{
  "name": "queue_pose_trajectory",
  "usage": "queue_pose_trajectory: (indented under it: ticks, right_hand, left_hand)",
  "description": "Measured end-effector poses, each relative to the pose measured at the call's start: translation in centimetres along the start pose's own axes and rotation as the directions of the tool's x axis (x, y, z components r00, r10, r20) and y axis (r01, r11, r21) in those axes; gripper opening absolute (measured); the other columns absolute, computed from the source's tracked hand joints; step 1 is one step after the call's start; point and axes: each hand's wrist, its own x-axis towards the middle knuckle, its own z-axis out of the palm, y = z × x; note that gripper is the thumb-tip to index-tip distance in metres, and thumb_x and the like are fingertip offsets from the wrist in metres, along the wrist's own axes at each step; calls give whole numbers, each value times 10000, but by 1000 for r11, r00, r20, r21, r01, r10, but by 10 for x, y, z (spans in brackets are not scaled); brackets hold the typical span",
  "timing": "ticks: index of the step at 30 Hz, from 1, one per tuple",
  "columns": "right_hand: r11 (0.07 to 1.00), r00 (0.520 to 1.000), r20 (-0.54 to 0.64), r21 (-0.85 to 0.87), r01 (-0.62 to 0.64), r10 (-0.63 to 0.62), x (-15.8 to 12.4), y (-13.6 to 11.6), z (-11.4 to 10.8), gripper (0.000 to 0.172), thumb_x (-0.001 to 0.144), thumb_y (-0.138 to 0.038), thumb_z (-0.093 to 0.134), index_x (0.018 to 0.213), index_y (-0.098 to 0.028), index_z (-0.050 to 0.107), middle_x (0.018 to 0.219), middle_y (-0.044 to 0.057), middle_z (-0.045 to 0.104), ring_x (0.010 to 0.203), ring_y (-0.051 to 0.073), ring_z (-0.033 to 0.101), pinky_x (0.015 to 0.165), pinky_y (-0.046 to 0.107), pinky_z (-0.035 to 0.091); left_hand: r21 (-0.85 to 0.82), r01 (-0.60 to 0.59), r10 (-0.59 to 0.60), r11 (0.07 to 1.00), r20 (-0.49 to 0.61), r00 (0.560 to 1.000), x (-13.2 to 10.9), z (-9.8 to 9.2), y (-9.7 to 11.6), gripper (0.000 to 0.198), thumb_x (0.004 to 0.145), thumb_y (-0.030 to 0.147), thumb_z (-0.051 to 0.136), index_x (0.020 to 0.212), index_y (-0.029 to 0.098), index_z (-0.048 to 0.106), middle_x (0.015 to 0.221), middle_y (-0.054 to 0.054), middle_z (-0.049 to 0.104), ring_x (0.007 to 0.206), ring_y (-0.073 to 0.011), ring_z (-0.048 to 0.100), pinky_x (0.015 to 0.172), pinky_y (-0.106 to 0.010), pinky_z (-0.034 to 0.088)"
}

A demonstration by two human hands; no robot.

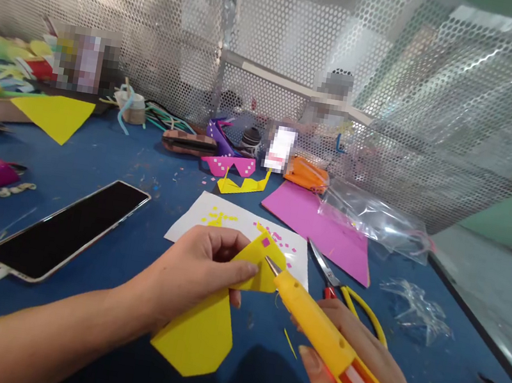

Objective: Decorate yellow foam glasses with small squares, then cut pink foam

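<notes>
My left hand pinches a yellow foam cutout between thumb and fingers. One small pink square sits near the cutout's upper corner. A yellow glue gun lies in the grip of my right hand, its metal tip at the cutout's surface just below the pink square. Whether the tip touches cannot be made out. Behind my left hand lies a white sheet scattered with tiny yellow and pink squares. Scissors with yellow and red handles rest beyond my right hand, partly covered by it.
A black-screened phone with a white cable lies left. Pink and yellow foam glasses stand at the back near a pink foam sheet. Clear plastic lies right. A perforated metal screen bounds the table.
</notes>
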Motion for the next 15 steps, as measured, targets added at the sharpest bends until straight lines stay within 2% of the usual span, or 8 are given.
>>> queue_pose_trajectory:
  ticks: [9,15]
  right_hand:
    - [999,997,-67,5,33,-33,-1,5,6,118,964,-335,473,912,-238,516,731,-8,627,610,137,646,499,226,513]
    - [1000,997,-78,-11,-5,4,-4,5,9,168,962,-377,467,892,-235,524,791,26,657,650,157,666,473,250,497]
  left_hand:
    - [-5,1,-1,1000,23,1000,0,-1,-1,134,759,312,700,800,184,695,545,45,632,446,-66,542,452,-150,385]
    - [-2,-16,16,1000,-3,1000,0,0,3,117,754,295,699,802,190,718,569,39,644,454,-72,550,449,-159,372]
